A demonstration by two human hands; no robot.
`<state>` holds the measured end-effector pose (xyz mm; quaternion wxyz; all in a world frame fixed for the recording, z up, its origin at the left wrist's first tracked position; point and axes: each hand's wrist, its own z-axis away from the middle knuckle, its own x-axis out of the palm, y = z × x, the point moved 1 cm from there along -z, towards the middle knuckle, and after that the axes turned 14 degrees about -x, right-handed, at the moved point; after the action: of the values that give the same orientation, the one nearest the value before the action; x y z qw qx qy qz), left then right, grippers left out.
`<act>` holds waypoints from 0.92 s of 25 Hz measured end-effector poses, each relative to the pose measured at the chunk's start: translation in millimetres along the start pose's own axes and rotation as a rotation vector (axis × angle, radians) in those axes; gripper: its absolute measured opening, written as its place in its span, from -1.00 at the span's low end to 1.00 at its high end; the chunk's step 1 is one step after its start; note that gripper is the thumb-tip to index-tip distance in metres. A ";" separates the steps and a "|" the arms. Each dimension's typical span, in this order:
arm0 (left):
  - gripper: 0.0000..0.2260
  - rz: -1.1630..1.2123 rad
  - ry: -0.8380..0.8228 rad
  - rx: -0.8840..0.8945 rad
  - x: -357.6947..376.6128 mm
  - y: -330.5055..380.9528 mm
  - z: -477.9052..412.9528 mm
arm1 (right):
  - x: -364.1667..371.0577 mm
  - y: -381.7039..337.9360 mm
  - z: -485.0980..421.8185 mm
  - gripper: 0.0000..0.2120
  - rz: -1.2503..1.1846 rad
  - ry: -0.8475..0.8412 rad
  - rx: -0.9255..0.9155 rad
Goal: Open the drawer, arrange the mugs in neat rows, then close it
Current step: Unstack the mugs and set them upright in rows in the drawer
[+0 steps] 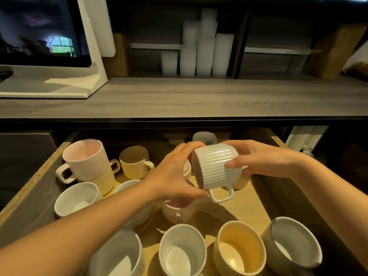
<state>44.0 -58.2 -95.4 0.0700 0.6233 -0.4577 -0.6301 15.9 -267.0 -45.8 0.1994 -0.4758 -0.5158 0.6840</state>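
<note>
Mid-arranging: both hands, left hand (175, 172) and right hand (256, 158), grasp a white mug (216, 166) tipped sideways above the open drawer (37, 174). Next it needs righting and setting into a row.

Only two hands and forearms get shown here, tbh. The left hand (175, 174) and left forearm (79, 226) are bare right up to where the shot is cut off, and the same can be said for the right hand (264, 158) and right forearm (328, 192). Slim wrists (151, 188) and long fingers (191, 145) are seen. Nails (229, 164) look short and plain, though finer detail is lost to blur.
</note>
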 end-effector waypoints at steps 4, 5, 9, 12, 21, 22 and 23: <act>-0.23 -0.097 -0.011 0.025 -2.8 14.0 -6.9 | 3.8 -11.0 -2.1 -0.41 0.210 0.027 0.012; -0.24 -0.137 -0.014 0.021 -1.7 18.2 -8.3 | 5.7 -13.3 -2.8 -0.42 0.253 0.029 0.030; -0.27 -0.295 -0.020 -0.015 3.2 30.4 -16.0 | 4.4 -8.1 -7.5 -0.60 0.415 0.131 0.118; -0.28 -0.377 -0.046 -0.026 10.5 39.0 -26.8 | 1.5 1.6 -9.3 -0.70 0.547 0.208 0.207; -0.30 -0.468 -0.262 -0.138 28.6 34.6 -31.7 | 8.4 24.7 -10.8 -0.74 0.758 0.173 0.298; -0.28 -0.524 -0.279 -0.150 24.9 29.6 -28.4 | 10.1 27.5 -11.5 -0.73 0.748 0.144 0.305; -0.27 -0.585 -0.298 -0.169 20.3 23.5 -23.7 | 11.8 30.2 -11.9 -0.72 0.731 0.116 0.317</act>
<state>48.5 -96.6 -89.8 -0.1300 0.6212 -0.2111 -0.7434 27.1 -263.6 -78.2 0.0426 -0.6290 -0.1885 0.7530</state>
